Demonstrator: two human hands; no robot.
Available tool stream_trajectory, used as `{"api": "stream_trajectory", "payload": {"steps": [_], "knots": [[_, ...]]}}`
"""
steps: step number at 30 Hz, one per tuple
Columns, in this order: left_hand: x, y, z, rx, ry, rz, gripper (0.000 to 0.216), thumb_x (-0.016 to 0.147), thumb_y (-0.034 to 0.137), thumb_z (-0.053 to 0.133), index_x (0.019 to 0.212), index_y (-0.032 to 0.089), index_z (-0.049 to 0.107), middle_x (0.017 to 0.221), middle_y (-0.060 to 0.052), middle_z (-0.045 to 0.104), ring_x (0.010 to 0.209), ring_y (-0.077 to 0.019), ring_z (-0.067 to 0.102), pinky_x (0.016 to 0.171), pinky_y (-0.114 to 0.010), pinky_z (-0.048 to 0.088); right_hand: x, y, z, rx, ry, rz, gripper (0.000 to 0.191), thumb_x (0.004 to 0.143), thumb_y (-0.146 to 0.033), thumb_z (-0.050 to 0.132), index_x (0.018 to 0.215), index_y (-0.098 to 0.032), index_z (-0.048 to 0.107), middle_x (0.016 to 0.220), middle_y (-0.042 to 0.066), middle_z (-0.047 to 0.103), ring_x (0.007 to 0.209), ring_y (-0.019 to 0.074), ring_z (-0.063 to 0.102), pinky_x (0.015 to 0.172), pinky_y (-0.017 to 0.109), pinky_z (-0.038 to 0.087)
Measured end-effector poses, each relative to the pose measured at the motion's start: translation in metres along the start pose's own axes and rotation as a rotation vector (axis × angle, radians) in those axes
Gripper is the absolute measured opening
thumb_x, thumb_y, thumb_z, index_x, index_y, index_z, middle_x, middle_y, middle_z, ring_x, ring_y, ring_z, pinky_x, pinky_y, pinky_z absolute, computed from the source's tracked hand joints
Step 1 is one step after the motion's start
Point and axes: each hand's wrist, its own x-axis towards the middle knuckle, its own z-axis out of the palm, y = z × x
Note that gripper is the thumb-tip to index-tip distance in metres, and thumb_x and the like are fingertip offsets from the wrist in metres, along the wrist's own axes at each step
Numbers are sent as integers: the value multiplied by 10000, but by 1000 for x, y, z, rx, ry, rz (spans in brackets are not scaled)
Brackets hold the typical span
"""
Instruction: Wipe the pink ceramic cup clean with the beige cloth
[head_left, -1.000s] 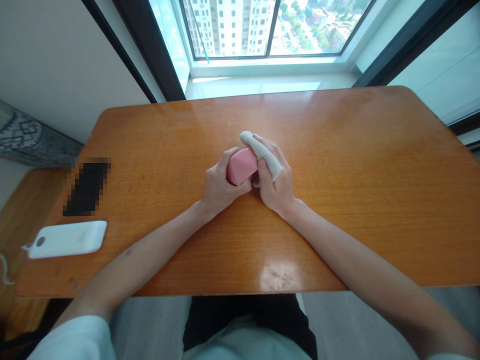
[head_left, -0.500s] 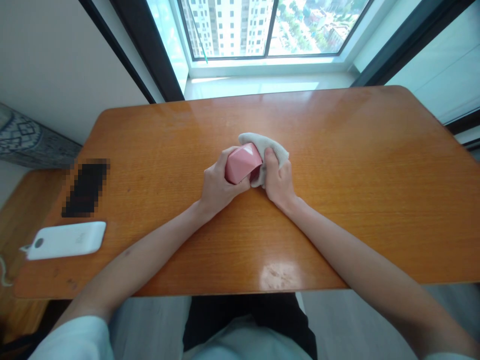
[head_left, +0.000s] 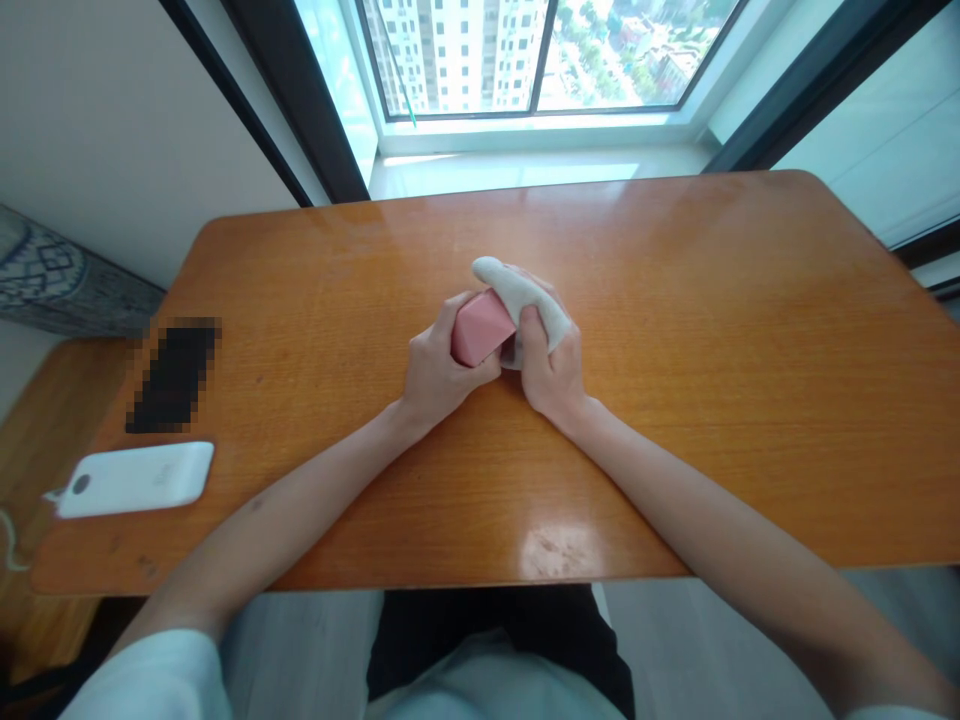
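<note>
My left hand (head_left: 442, 355) is wrapped round a pink faceted object (head_left: 480, 328), its far side turned toward my right hand. What kind of thing it is I cannot make out. In my right hand (head_left: 555, 365) a white cloth (head_left: 517, 292) is gripped, with the thumb on top. The cloth lies against the right side of the pink object and covers part of it. Both hands are above the middle of the wooden table (head_left: 712, 380).
At the table's left lie a white power strip or similar flat device (head_left: 139, 480) with a cord end and a blurred-out dark rectangle (head_left: 174, 375). A window (head_left: 540, 60) with a sill stands beyond the far edge. A patterned grey item (head_left: 75, 275) is at far left.
My right hand has shifted slightly left with the cloth, which now sits differently folded over the pink object's side. My left hand has hardly moved.
</note>
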Motion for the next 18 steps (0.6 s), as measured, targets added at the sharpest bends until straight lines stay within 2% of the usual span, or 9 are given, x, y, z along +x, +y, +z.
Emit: {"api": "stream_trajectory", "payload": {"steps": [2, 3, 5, 7, 9, 12, 15, 16, 18], "knots": [[0, 3, -1, 10, -7, -2, 606, 871, 326, 861, 1435, 283, 642, 1272, -29, 863, 981, -197, 833, 872, -311, 663, 0, 3, 1, 53, 7, 76, 533, 1224, -471, 331, 1614, -312, 659, 1619, 71, 741, 1545, 283, 682, 1332, 578, 561], [0, 2, -1, 8, -14, -5, 614, 869, 329, 867, 1437, 279, 640, 1265, -31, 864, 980, -199, 832, 871, -311, 663, -1, 1, 0, 32, -3, 49, 538, 1220, -483, 345, 1628, -312, 652, 1647, 76, 721, 1571, 295, 660, 1351, 594, 539], [-2, -7, 0, 0, -30, -5, 581, 877, 368, 884, 1400, 257, 654, 1169, -39, 870, 927, -215, 824, 824, -335, 667, -4, -6, -1, -82, -54, -107, 548, 1190, -516, 431, 1671, -336, 620, 1738, 68, 641, 1663, 334, 565, 1419, 647, 441], [-4, -18, 2, -6, -61, 3, 443, 908, 419, 880, 1271, 242, 697, 1011, -33, 855, 837, -231, 805, 747, -366, 661, -7, -14, -3, -213, -143, -298, 572, 1153, -542, 498, 1698, -394, 588, 1777, 23, 603, 1712, 354, 499, 1467, 683, 341], [-5, -23, 3, -5, -82, 2, 348, 939, 466, 863, 1167, 249, 715, 910, -14, 823, 774, -230, 786, 701, -378, 653, -8, -17, -4, -266, -189, -378, 565, 1145, -549, 497, 1690, -432, 589, 1761, -10, 620, 1709, 352, 505, 1477, 696, 310], [-3, -14, 2, -10, -30, 9, 482, 912, 471, 875, 1304, 254, 695, 998, -6, 835, 798, -209, 788, 731, -356, 655, -4, -10, -2, -138, -78, -187, 541, 1182, -537, 433, 1646, -354, 643, 1726, 41, 654, 1666, 343, 559, 1431, 672, 410], [0, 1, 0, -14, 13, 27, 598, 876, 348, 855, 1432, 262, 651, 1207, -22, 858, 907, -182, 807, 822, -309, 652, 0, -1, 0, 45, 1, 78, 548, 1225, -502, 327, 1602, -309, 675, 1614, 60, 745, 1548, 296, 678, 1336, 589, 555], [0, 3, -1, -10, 12, 23, 604, 869, 317, 846, 1438, 268, 649, 1242, -21, 858, 930, -175, 809, 842, -297, 650, 0, 0, 0, 59, 2, 103, 548, 1230, -486, 313, 1612, -314, 666, 1610, 55, 749, 1535, 285, 689, 1329, 573, 564], [-1, -1, 0, 2, 0, 2, 606, 863, 324, 864, 1427, 272, 648, 1215, -13, 864, 926, -176, 806, 839, -293, 650, -1, -3, -1, -8, -20, 17, 537, 1219, -466, 362, 1669, -325, 618, 1689, 57, 688, 1600, 300, 632, 1377, 593, 509]]}}
